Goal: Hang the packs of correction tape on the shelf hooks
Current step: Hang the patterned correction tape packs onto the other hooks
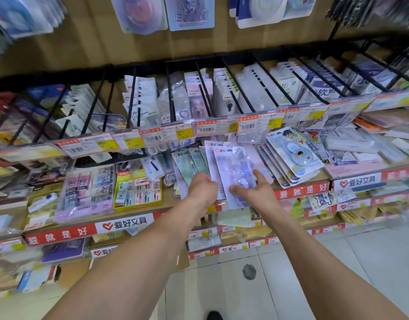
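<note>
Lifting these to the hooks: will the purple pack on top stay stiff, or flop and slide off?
Probably stiff: the purple pack lies flat beyond the grip of the left hand. Likely slippery: it looks glossy and sits on a fanned stack. Probably light: thin card and plastic.

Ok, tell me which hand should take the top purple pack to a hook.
Right, probably: the right hand touches the top purple pack, while the left hand grips the fanned stack beneath.
</note>
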Motion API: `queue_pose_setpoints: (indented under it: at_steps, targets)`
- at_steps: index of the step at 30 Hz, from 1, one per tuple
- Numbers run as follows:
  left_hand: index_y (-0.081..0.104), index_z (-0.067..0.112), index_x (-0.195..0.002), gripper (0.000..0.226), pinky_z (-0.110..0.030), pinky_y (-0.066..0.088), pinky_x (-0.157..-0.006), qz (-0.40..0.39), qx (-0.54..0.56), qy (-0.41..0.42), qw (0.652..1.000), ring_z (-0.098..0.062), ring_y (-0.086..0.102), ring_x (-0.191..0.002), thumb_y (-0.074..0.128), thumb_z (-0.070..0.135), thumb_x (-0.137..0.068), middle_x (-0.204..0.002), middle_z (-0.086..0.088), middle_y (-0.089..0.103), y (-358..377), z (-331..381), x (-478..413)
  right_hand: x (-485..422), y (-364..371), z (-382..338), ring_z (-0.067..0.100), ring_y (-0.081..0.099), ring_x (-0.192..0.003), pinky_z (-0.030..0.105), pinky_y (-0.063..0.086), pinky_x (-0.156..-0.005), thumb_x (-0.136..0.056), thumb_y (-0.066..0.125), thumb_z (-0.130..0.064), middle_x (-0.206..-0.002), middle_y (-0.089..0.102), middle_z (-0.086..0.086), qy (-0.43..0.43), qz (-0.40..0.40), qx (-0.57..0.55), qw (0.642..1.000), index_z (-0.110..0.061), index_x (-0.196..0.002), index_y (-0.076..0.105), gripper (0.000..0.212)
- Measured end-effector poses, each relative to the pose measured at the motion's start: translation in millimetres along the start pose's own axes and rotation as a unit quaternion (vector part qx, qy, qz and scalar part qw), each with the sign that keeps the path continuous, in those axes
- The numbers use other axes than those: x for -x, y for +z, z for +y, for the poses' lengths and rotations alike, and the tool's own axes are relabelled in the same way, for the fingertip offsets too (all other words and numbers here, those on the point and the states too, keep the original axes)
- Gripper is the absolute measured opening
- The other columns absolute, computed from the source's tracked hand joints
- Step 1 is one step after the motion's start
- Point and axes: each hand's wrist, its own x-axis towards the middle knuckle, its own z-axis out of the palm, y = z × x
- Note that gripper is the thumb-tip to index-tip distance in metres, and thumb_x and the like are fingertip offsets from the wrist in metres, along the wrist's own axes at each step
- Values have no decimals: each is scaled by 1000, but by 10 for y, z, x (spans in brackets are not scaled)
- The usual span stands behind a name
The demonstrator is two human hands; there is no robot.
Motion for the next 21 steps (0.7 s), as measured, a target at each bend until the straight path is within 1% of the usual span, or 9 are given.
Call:
queue_pose_setpoints:
  at_steps: [2,4,6,8,11,14,17,19,21]
  targets:
    - [47,15,-93,8,-49,61,-71,-15,22,-6,1000,-28,60,-86,45,7,-93,-105,-11,56,-86,-48,123,94,-9,21,6,68,-93,16,51,-66,-79,88,-23,-118,68,-8,-12,-18,-19,1000,-18,-139,46,73]
    - [47,14,-98,12,-43,62,-62,-28,68,-20,997,-28,60,-88,42,3,-96,-111,-10,52,-166,-76,262,160,-26,77,8,73,-92,20,56,-70,-73,92,-19,-113,74,-4,-23,-27,-23,999,-21,-128,54,67]
    - [47,16,-96,13,-42,62,-62,-43,91,-23,995,-28,64,-87,42,4,-98,-110,-8,54,-242,-115,406,283,-15,87,10,74,-93,22,57,-71,-73,92,-16,-112,74,-3,-31,-27,-46,998,-22,-124,55,64]
    - [47,16,-96,13,-41,62,-60,-57,109,-24,992,-26,69,-85,41,4,-98,-106,-8,61,-316,-158,559,429,20,88,9,74,-91,21,57,-67,-76,90,-22,-109,74,-4,-28,-3,-70,997,-20,-120,56,56]
    - [48,13,-100,18,-52,61,-67,-70,145,-32,986,-31,71,-90,37,-1,-96,-110,-13,63,-411,-226,735,658,90,36,1,71,-78,14,51,-59,-85,82,-34,-99,74,-7,-34,36,-67,997,-21,-108,64,32]
    - [47,10,-99,19,-53,61,-65,-66,150,-22,986,-32,70,-90,36,-5,-96,-114,-17,60,-546,-251,915,803,137,-14,5,72,-73,20,54,-60,-87,80,-32,-96,77,-3,-24,32,-91,995,-23,-96,69,16]
    - [47,9,-101,15,-51,61,-65,-58,164,-8,985,-27,72,-80,38,-2,-97,-108,-14,60,-730,-306,1083,992,176,-127,6,73,-62,19,52,-52,-87,81,-25,-91,79,-1,-17,4,-135,991,-18,-101,71,19]
    - [49,9,-102,15,-53,61,-64,-46,176,-9,983,-29,73,-78,40,-2,-97,-107,-15,62,-880,-352,1173,1111,213,-184,12,77,-71,21,55,-54,-86,81,-19,-90,80,-1,-21,-12,-155,988,-15,-109,71,25]
    - [50,9,-103,17,-46,61,-60,-30,163,1,986,-26,72,-75,40,-3,-97,-107,-16,63,-1053,-363,1261,1231,273,-263,19,78,-79,27,59,-60,-85,81,-13,-92,81,1,-23,-26,-173,984,-13,-113,69,31]
